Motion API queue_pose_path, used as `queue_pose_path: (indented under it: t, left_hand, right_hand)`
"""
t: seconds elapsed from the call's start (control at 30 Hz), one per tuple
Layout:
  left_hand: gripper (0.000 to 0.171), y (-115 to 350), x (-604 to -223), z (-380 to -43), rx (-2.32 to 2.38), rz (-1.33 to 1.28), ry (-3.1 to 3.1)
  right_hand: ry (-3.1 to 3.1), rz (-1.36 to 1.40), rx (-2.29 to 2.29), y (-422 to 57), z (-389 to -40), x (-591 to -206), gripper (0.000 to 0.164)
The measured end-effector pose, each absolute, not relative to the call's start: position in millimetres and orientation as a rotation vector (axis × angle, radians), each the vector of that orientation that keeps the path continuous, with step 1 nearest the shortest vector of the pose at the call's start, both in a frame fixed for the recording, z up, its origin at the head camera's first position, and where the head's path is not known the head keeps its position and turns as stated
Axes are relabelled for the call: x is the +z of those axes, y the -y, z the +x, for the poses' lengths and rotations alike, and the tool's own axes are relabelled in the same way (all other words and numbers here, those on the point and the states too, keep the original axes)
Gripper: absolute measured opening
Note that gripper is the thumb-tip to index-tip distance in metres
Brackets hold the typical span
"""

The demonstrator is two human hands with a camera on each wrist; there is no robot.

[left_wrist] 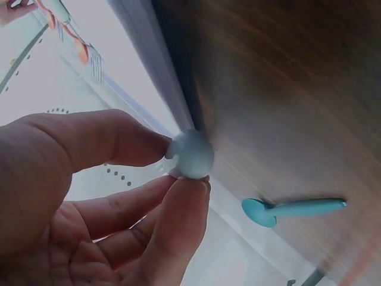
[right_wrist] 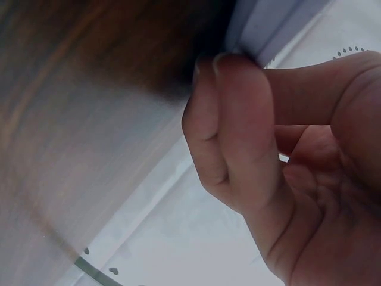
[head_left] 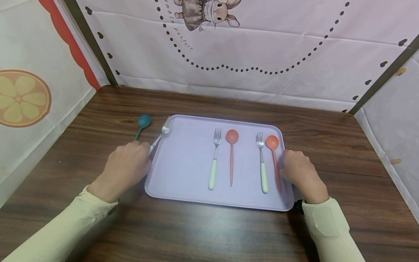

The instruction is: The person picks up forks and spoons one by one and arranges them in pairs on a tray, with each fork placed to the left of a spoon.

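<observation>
My left hand (head_left: 127,162) pinches a fork (head_left: 166,127) by its pale blue handle (left_wrist: 191,155) between thumb and fingers. The fork's tines point away and overlap the far left corner of the lilac tray (head_left: 184,160) in the head view. At the tray's right side, my right hand (head_left: 300,174) holds the rim (right_wrist: 271,30) between thumb and curled fingers. On the tray lie a green-handled fork (head_left: 212,171), a pinkish-red spoon (head_left: 232,137), a second green-handled fork (head_left: 263,178) and an orange-red spoon (head_left: 272,142), side by side.
A teal spoon (head_left: 144,121) lies on the brown wooden table (head_left: 209,233), left of the tray and just beyond my left hand. Printed cloth (head_left: 262,40) hangs along the table's far edge and both sides.
</observation>
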State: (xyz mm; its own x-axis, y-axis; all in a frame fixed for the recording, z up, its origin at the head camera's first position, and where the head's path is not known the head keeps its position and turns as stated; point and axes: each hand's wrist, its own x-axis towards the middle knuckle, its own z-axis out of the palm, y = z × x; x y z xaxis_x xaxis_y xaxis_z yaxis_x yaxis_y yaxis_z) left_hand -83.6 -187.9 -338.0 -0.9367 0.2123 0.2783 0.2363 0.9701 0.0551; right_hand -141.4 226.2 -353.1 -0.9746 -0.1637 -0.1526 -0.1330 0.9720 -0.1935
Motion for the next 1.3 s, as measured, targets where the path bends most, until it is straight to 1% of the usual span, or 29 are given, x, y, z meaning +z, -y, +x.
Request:
queue_pose_path:
  t: [0.33, 0.63, 1.3]
  left_hand:
    - [0.008, 184, -339, -84, -0.126, -0.313, 2.854]
    - [0.004, 180, -340, -84, -0.119, -0.319, 2.889]
    - [0.012, 169, -340, -85, -0.055, -0.350, 2.958]
  right_hand:
    - [-2.970, -0.242, -0.277, -227, -142, -354, 0.014]
    - [-2.949, -0.213, -0.268, -226, -142, -354, 0.016]
    - [-2.957, -0.224, -0.247, -226, -142, -354, 0.019]
